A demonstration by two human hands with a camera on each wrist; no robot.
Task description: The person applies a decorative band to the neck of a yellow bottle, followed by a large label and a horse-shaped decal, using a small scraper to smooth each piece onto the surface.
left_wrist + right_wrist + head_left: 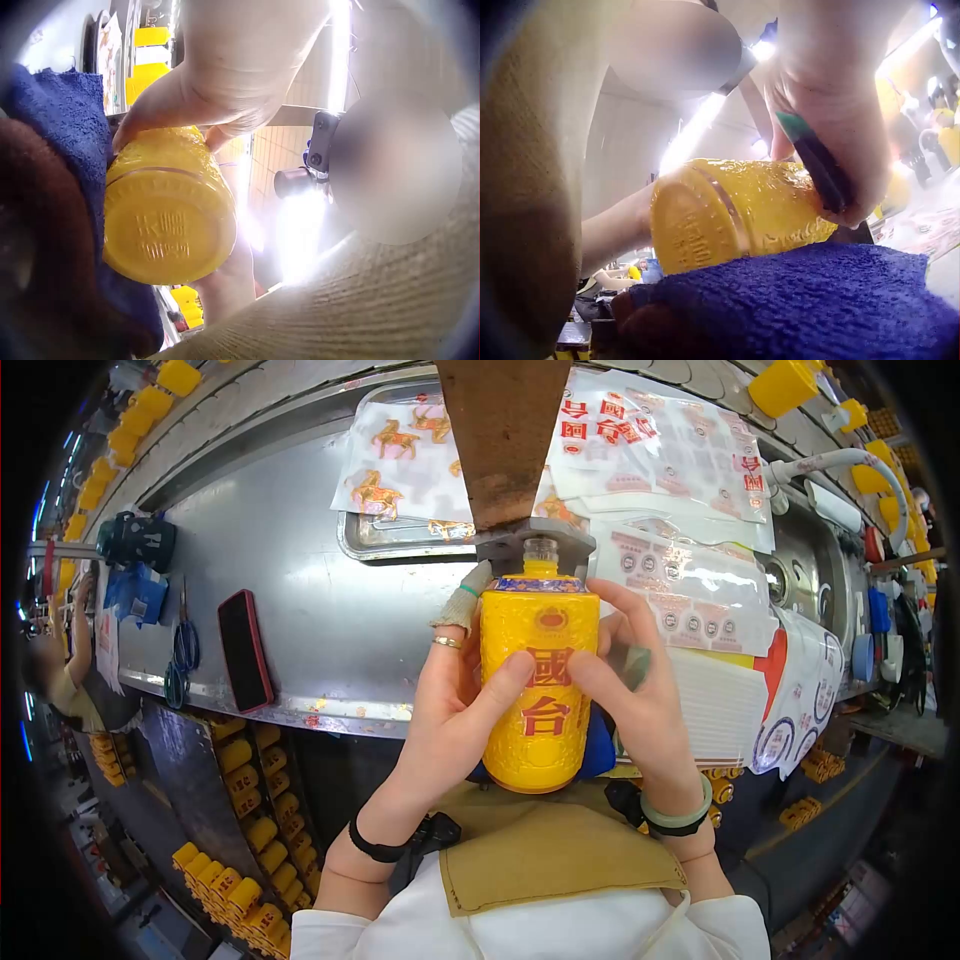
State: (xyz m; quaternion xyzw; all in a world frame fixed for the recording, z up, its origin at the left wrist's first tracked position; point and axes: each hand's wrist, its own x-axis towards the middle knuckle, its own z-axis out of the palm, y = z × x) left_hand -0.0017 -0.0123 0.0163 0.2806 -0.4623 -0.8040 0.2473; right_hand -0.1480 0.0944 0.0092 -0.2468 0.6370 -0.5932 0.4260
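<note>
Head view puts the bottle (540, 680) dead centre at the near edge of the steel surface (320, 590), upright. Both hands grip it. The left hand (450, 710) wraps its left side, the right hand (640, 705) its right, and both thumbs lie across the red characters on the front. Its glass neck sits just under a grey bracket (535, 545) at the foot of a rusty brown post (503, 440), which blocks part of the tray (385, 540) behind it. Printed sheets (660, 450) spill over the tray and to the right. Left of the hands lie a red phone (245, 650) and scissors (185, 650), well apart from the bottle. Stacked bottles (255, 790) fill racks below the surface edge.

Only a corner of the blue cloth (598, 750) peeks out behind the bottle from above. The wrist views show what is hidden there. From the left wrist, the bottle's embossed base (169, 225) faces the lens, with the cloth (67, 127) pressed against its side. From the right wrist, the bottle (735, 214) rests on the cloth (817, 300), and a dark green strip (814, 161) sits between the right hand (832, 97) and the bottle.
</note>
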